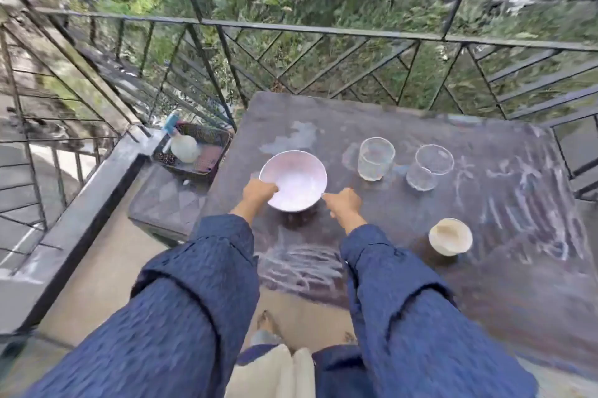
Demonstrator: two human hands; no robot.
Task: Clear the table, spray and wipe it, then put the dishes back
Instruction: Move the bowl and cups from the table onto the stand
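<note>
The left hand [259, 192] and right hand [343, 203] curl their fingers on the near rim of the metal bowl [297, 180], near the left edge of the surface [485, 284]. So shallow a hold could let it tip.

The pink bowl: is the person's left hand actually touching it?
Touching. The head view shows the left hand with its fingers curled over the near rim of the pink bowl.
</note>
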